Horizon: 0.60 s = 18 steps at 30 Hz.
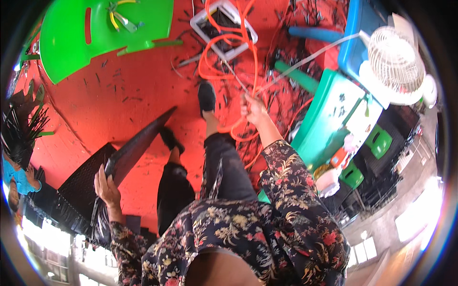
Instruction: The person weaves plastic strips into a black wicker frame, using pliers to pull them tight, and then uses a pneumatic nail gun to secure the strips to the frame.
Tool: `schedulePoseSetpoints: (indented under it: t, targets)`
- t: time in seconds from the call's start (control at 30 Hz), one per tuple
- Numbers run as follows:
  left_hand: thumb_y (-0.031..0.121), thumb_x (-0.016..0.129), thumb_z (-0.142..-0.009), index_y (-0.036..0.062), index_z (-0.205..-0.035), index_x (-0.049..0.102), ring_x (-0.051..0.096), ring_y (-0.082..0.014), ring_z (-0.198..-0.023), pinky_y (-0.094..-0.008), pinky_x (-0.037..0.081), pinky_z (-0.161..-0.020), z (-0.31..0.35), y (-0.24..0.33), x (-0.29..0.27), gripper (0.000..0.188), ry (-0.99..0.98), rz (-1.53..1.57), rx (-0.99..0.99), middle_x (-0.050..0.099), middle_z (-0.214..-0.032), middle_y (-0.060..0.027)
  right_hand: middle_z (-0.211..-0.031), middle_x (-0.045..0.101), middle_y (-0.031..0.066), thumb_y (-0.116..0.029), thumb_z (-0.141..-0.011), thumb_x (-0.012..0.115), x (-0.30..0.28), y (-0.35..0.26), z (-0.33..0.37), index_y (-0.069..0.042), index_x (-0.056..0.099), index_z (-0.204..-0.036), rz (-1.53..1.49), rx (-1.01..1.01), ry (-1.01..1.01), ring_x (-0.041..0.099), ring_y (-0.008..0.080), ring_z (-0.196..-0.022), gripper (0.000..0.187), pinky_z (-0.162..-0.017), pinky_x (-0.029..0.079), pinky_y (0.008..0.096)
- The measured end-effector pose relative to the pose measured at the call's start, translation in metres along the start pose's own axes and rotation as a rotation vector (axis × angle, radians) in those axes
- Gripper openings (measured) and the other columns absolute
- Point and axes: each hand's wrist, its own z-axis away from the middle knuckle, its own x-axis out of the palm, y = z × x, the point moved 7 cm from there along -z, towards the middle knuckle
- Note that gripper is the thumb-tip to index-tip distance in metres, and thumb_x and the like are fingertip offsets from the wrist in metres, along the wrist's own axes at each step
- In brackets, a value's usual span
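My left hand [108, 190] is closed over the edge of a black woven panel [136, 143], fingers on one side of it. The panel stands tilted on the red floor, its pointed end toward my feet. To the right, my right hand [254, 108] is a closed grip on an orange hose [256, 71], which loops above and below it. A thin pale strand [235, 76] runs up-left from the fingertips; I cannot tell whether it is held too. Beyond the hand, a white-rimmed frame [198, 21] lies under the hose.
Yellow-handled pliers [114, 21] lie on a green plastic seat [62, 52] at far left. A white caged fan [396, 59] stands at right beside a green-sided table [312, 114]. Black scraps litter the red floor [138, 90]. Another person's blue sleeve [19, 181] shows at the left edge.
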Motion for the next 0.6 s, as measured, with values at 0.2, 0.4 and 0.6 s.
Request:
schedulePoseSetpoints:
  t: [0.2,0.4,0.6]
  targets:
    - [0.011,0.053,-0.089,-0.0048,-0.118,0.056,0.059,-0.0364,-0.08,-0.041,0.047,-0.07,0.003,0.007,-0.003,0.034,0.084,0.053,0.038,0.062,-0.098,-0.0207,-0.063,0.049,0.001,-0.014,-0.093,0.052,0.074,0.034,0.118,0.0,0.057,-0.098,0.179,-0.691,0.004,0.044,0.0088,-0.048,0.016,-0.046,0.036,0.0215]
    - [0.017,0.054,-0.09,-0.0023,-0.12,0.055,0.06,-0.0374,-0.082,-0.042,0.048,-0.07,0.02,0.011,-0.005,0.036,0.104,0.026,0.077,0.063,-0.098,-0.0192,-0.065,0.051,0.0003,-0.015,-0.094,0.053,0.084,0.09,0.19,0.0,0.058,-0.097,0.099,-0.86,-0.075,0.044,0.0074,-0.049,0.016,-0.047,0.036,0.0205]
    - [0.019,0.051,-0.092,-0.0033,-0.122,0.052,0.06,-0.0384,-0.077,-0.043,0.047,-0.064,0.048,0.035,-0.004,0.038,0.104,0.109,0.121,0.061,-0.094,-0.0217,-0.07,0.051,0.0003,-0.008,-0.087,0.056,0.104,0.111,0.192,-0.002,0.052,-0.11,-0.053,-0.685,-0.041,0.046,0.0079,-0.05,0.023,-0.043,0.036,0.0201]
